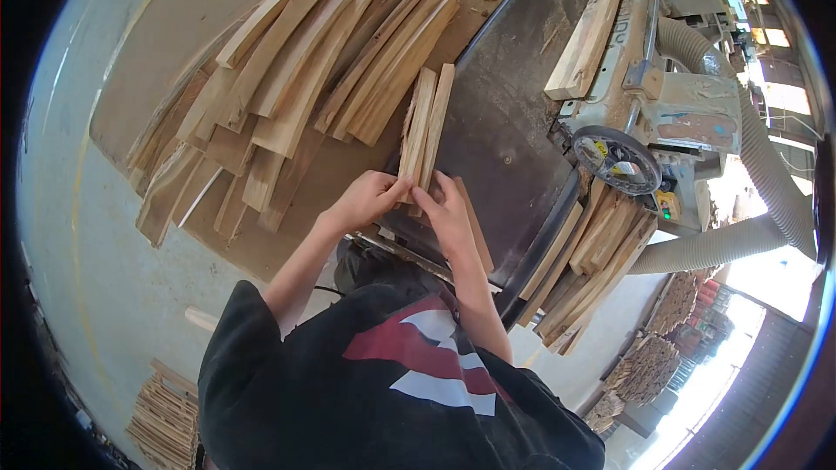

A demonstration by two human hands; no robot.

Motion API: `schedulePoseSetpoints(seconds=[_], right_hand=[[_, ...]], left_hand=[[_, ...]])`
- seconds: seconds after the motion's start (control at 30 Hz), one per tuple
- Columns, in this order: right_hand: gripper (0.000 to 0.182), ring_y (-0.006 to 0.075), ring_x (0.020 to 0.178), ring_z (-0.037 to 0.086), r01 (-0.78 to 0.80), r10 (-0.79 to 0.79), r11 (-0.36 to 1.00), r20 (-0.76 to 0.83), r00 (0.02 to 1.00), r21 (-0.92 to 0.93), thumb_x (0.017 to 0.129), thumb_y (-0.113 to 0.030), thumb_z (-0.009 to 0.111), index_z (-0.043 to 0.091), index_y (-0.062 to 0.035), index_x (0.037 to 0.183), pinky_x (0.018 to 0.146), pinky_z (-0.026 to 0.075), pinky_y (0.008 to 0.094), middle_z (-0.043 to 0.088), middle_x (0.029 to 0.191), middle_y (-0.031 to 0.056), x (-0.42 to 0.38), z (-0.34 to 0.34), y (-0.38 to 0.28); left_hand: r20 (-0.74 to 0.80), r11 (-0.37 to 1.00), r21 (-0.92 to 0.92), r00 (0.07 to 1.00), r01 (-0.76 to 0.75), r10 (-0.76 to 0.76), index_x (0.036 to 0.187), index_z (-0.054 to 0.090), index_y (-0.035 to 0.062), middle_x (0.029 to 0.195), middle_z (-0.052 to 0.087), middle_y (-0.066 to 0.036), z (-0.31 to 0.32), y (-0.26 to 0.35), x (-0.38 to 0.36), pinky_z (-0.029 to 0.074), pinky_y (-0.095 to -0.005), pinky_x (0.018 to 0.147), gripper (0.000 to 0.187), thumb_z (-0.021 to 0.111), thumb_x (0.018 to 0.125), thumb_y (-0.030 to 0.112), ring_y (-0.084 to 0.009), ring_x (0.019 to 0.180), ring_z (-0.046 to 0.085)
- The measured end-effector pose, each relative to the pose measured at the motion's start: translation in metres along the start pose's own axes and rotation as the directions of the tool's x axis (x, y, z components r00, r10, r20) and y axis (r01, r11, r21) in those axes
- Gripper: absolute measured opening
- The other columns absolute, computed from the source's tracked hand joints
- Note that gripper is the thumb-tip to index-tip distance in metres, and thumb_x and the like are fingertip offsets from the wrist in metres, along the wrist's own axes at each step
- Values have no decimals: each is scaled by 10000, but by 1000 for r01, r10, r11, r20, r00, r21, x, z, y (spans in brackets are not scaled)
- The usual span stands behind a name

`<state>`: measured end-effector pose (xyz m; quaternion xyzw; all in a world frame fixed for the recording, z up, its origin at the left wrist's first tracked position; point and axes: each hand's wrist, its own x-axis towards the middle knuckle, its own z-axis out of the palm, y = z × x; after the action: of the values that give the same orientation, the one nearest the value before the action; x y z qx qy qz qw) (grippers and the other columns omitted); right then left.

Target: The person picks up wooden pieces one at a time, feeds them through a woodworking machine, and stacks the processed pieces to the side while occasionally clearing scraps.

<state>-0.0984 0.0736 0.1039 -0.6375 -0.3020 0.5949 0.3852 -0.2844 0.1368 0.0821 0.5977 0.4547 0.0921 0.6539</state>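
Observation:
Two narrow wooden strips [428,126] lie side by side over the left edge of the dark machine table [514,157], pointing away from me. The left strip has a rough, splintery edge. My left hand [373,198] is closed on their near end from the left, thumb and fingers pinching. From the right, my right hand [444,211] grips the same end, its thumb close to the left one. Another flat strip [473,224] rests on the table just right of my right hand, partly hidden by it.
A large stack of boards [296,78] spreads at the left. On the right stands a woodworking machine [640,78] with a black handwheel [616,160], a thick board [589,35] on top and a ribbed hose [710,248]. More boards [601,252] lean by the table's right side.

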Motion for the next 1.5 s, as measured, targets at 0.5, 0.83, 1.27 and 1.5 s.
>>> schedulePoseSetpoints(seconds=[0.5, 0.83, 1.27, 1.5], right_hand=[[472, 273, 799, 727, -310, 105, 593, 310, 945, 743, 1078, -282, 514, 441, -94, 1505, 666, 656, 319, 684, 1157, 219, -32, -53, -37], [797, 172, 1009, 684, 210, -399, 409, -33, 916, 888, 1006, -520, 591, 460, 185, 1353, 784, 622, 282, 643, 1249, 216, 156, -125, -127], [496, 212, 1096, 649, 247, -285, 938, -134, 949, -243, 1012, -369, 639, 603, 29, 1305, 926, 518, 341, 677, 1193, 118, -7, -52, -4], [473, 222, 955, 706, -188, 197, 975, -66, 978, 120, 1064, -415, 495, 598, 1, 1264, 781, 582, 342, 694, 1107, 127, -116, -106, 16]], left_hand=[[-447, 954, -171, 882, -248, 149, 1354, 562, -8, 736, 706, -59, 42, -2, 12, 521, -296, 510, 463, 674, 971, 226, -128, 546, 657], [-373, 945, -248, 921, -214, 111, 1491, 437, 1, 808, 647, -26, 40, 8, 10, 511, -266, 459, 559, 635, 1015, 216, -92, 617, 622], [-64, 779, -613, 991, -134, 120, 1415, 477, 49, 876, 699, -98, 69, 45, -19, 415, -215, 502, 418, 441, 1099, 320, -84, 573, 570], [307, 963, -211, 924, -166, 227, 1525, 384, -21, 841, 677, -105, 138, 51, 1, 543, -364, 649, 545, 489, 1076, 270, -215, 695, 671]])
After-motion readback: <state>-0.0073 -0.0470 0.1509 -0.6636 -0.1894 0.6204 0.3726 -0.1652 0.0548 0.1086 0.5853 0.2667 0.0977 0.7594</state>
